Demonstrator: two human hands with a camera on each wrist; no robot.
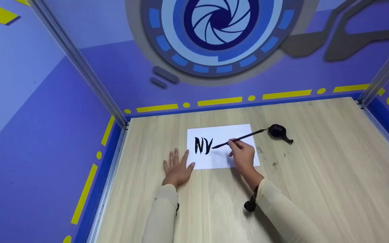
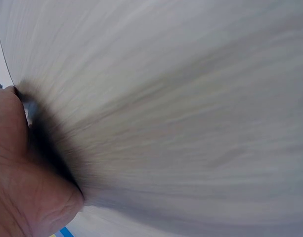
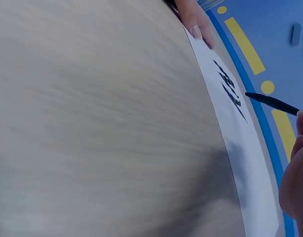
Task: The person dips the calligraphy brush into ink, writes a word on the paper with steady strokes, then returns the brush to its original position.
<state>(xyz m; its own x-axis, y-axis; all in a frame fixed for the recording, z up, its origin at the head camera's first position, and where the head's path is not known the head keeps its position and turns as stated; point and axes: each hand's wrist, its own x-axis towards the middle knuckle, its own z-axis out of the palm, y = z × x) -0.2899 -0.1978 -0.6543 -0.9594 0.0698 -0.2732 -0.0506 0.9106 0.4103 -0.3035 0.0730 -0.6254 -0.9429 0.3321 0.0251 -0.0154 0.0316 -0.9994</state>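
Observation:
A white sheet of paper (image 1: 225,160) lies on the wooden table, bearing bold black brush strokes (image 1: 203,145) that look like an N and a V. In my right hand (image 1: 242,156) a dark writing brush (image 1: 252,134) is pinched between thumb and fingers. Its tip points left, beside the second letter; in the right wrist view the brush tip (image 3: 252,96) appears raised off the paper. My left hand (image 1: 177,170) rests with spread fingers at the sheet's left edge, thumb and index finger touching it. The left wrist view shows only part of that hand (image 2: 27,173).
To the right of the paper sits a small black gourd-shaped vessel (image 1: 277,131) with a spout or handle, near the brush's rear end. Dark smudges (image 1: 275,164) mark the wooden table (image 1: 333,168). Blue-purple printed panels (image 1: 113,77) enclose the table at the back and sides.

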